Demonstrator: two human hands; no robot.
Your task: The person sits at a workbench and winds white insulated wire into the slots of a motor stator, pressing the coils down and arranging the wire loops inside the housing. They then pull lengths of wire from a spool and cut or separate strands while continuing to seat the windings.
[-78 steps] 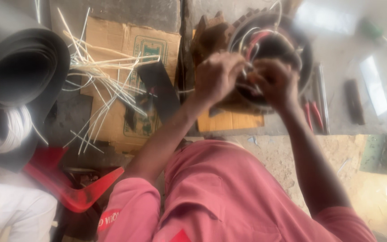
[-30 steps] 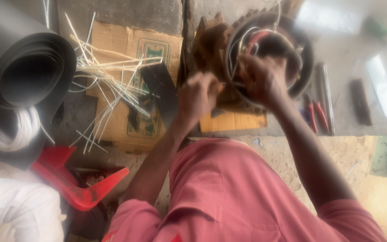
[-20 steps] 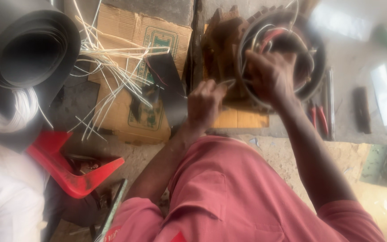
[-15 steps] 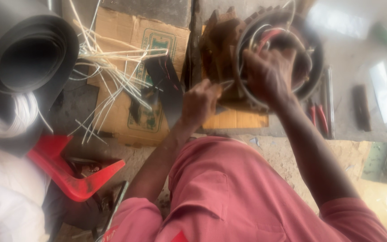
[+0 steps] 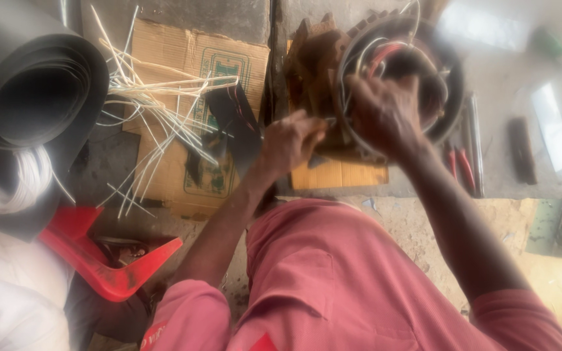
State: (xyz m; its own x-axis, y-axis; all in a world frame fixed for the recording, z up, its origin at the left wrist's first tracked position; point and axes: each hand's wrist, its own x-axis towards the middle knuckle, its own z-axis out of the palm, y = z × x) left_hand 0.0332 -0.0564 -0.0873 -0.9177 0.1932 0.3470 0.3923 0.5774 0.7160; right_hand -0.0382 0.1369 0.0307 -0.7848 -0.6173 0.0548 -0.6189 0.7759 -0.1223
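Observation:
A round motor stator (image 5: 447,71) with copper windings and red and white wires stands on the floor ahead of me. My right hand (image 5: 385,114) rests on its front face, fingers curled among the wires. My left hand (image 5: 291,140) is closed just left of the stator, pinching a thin white strip or wire end that points toward it. What exactly the right fingers grip is blurred.
A flattened cardboard box (image 5: 190,97) lies left of the stator with several loose white strips (image 5: 157,104) on it. A big black rolled sheet (image 5: 30,97) sits far left, a red plastic piece (image 5: 105,266) below it. Pliers (image 5: 460,166) lie right of the stator.
My left hand has dropped from the stator's face to its left side and closed on a thin strip. The right hand stays on the windings.

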